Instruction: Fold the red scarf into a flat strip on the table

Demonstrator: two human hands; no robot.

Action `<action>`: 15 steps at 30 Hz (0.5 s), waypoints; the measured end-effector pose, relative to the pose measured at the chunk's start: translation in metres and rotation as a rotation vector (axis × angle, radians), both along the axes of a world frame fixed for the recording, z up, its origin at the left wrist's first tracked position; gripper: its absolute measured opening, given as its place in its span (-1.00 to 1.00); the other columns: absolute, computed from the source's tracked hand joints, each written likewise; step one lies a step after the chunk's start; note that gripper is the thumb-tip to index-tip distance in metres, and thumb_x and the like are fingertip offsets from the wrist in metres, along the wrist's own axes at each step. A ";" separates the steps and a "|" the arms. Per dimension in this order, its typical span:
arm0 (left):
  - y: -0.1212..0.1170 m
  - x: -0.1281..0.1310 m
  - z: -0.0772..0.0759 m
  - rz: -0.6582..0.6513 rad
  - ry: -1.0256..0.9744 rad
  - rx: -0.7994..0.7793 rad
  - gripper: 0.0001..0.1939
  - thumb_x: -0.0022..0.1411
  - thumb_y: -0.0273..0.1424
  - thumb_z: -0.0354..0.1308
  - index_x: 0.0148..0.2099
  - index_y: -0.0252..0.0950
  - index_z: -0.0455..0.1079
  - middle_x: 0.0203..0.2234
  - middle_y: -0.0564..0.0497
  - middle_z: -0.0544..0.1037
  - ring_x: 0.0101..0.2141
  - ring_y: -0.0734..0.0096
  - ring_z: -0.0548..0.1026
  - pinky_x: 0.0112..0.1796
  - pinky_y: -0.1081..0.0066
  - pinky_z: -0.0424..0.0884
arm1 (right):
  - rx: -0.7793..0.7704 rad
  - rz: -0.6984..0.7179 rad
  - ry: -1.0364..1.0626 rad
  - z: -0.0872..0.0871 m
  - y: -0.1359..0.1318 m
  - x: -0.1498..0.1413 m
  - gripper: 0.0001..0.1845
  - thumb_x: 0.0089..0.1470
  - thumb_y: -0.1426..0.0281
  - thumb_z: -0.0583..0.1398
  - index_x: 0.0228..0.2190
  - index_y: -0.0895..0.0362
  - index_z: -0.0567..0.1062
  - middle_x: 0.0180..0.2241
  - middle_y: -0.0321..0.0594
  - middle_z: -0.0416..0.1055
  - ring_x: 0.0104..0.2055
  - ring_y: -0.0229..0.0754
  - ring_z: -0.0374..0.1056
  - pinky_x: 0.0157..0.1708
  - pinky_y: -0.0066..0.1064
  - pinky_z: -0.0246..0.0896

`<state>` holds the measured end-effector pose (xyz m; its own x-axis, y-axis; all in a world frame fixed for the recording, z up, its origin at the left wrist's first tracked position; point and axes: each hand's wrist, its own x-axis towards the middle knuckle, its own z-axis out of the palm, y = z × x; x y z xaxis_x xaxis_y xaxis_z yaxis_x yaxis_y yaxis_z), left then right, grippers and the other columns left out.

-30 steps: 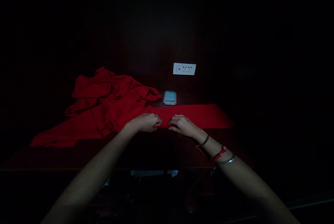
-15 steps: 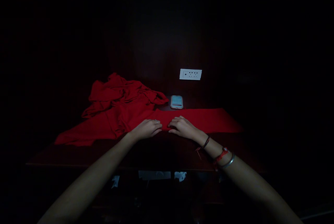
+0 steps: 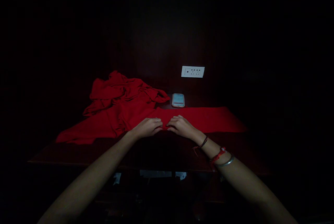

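Observation:
A long piece of red cloth (image 3: pixel 211 119) lies across the dark table, flat on the right and bunched into a crumpled heap (image 3: pixel 117 92) on the left. At its near edge, around the middle, my left hand (image 3: pixel 148 126) has its fingers bent and pinched on the fabric; a ring shows on one finger. Just to the right, my right hand (image 3: pixel 181 126) pinches the same edge, thumb below the curled fingers. A narrow strip of cloth shows between the two hands. Bracelets circle my right wrist and forearm.
A phone (image 3: pixel 178 100) with its screen lit lies behind the cloth. On the dark wall above it is a white power socket (image 3: pixel 193 71). The table's front edge (image 3: pixel 114 166) runs below my hands, with pale pieces (image 3: pixel 156 174) under it. The surroundings are very dark.
The view has shifted slightly, so the socket and phone appear a little higher and further right. My right hand is slightly closer to my left; the cloth looks much the same.

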<state>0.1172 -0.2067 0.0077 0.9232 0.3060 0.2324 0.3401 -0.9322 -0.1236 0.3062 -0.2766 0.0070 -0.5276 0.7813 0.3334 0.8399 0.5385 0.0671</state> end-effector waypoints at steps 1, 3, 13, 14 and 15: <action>0.001 0.000 0.000 -0.004 -0.008 -0.011 -0.82 0.20 -0.37 -0.12 -0.36 -0.31 0.27 -0.44 0.03 0.36 -0.40 0.47 0.32 -0.36 0.52 0.19 | 0.000 -0.003 -0.016 0.000 0.000 -0.001 -0.82 0.06 0.37 0.05 -0.34 0.17 0.42 -0.38 -0.17 0.38 -0.29 -0.22 0.23 -0.26 -0.39 -0.03; 0.002 -0.002 -0.001 -0.008 -0.030 -0.034 -0.82 0.19 -0.36 -0.10 -0.36 -0.30 0.27 -0.44 0.04 0.35 -0.41 0.48 0.32 -0.37 0.52 0.19 | 0.004 -0.010 -0.031 0.000 0.000 -0.004 -0.83 0.07 0.43 0.04 -0.40 0.18 0.42 -0.41 -0.18 0.38 -0.31 -0.23 0.23 -0.26 -0.39 -0.04; -0.004 -0.006 0.003 0.009 -0.014 -0.097 -0.88 0.11 -0.43 -0.05 -0.45 -0.29 0.26 -0.51 0.08 0.32 -0.47 0.52 0.29 -0.42 0.53 0.17 | -0.020 -0.003 -0.056 -0.002 -0.003 -0.013 -0.86 0.04 0.41 0.07 -0.41 0.18 0.41 -0.42 -0.18 0.36 -0.32 -0.23 0.22 -0.25 -0.37 -0.07; -0.003 -0.006 0.004 0.008 -0.009 -0.102 -0.88 0.09 -0.43 -0.04 -0.47 -0.29 0.25 -0.52 0.09 0.31 -0.48 0.52 0.28 -0.43 0.53 0.16 | -0.026 -0.004 -0.054 -0.001 -0.003 -0.012 -0.86 0.04 0.41 0.07 -0.42 0.18 0.41 -0.42 -0.18 0.36 -0.32 -0.24 0.22 -0.25 -0.37 -0.07; -0.003 -0.006 0.004 0.004 -0.008 -0.106 -0.88 0.07 -0.43 -0.03 -0.49 -0.29 0.24 -0.53 0.09 0.30 -0.49 0.53 0.27 -0.44 0.53 0.15 | -0.032 0.000 -0.045 -0.001 -0.003 -0.011 -0.87 0.03 0.39 0.09 -0.41 0.18 0.41 -0.41 -0.18 0.36 -0.31 -0.23 0.22 -0.25 -0.38 -0.06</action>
